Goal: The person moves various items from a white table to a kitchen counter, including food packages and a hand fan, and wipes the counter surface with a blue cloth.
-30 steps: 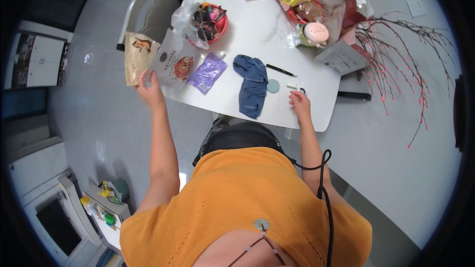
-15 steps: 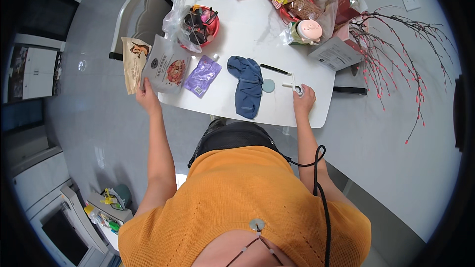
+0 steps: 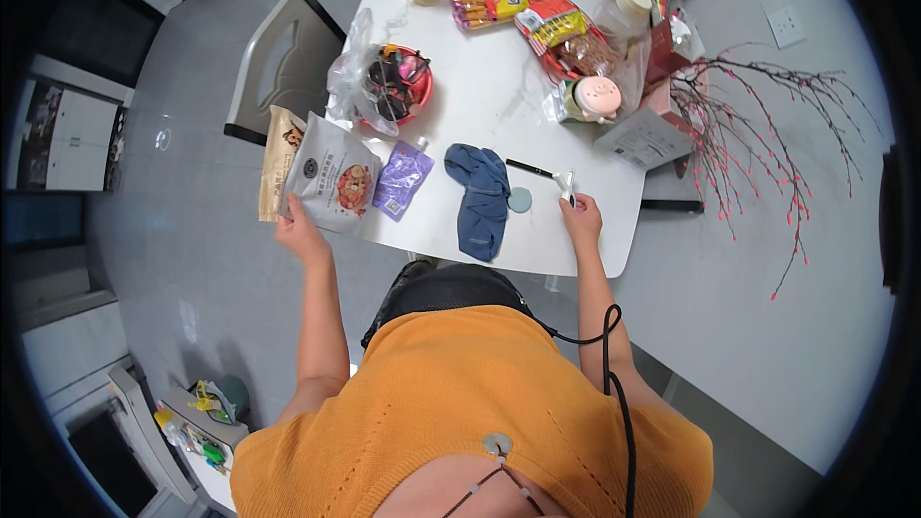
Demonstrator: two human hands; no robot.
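My left hand [image 3: 305, 235] is closed on the lower left edge of a grey food pouch [image 3: 331, 173] with a bowl picture. A tan pouch [image 3: 278, 173] is partly hidden behind it; whether my fingers grip that too is unclear. At the table's right front edge, my right hand [image 3: 582, 219] is closed on a small white scissor-like tool [image 3: 566, 184], its near end hidden by my fingers. Left of it lie a black pen [image 3: 530, 168], a pale green disc [image 3: 520, 200] and a crumpled blue cloth [image 3: 483, 206]. A purple spouted pouch [image 3: 403, 180] lies beside the grey one.
A red basket [image 3: 422, 96] of small items has a clear plastic bag [image 3: 355, 77] at its left. Food packets [image 3: 499, 0], a pink-lidded jar [image 3: 597, 98] and boxes [image 3: 648, 131] stand farther back. Red-budded branches [image 3: 767, 115] arch at the right; a chair [image 3: 283, 67] is at left.
The view has shifted, so the table sits lower in it. The white tool has turned in my right hand, its two limbs now closer together. My left hand still holds the grey pouch.
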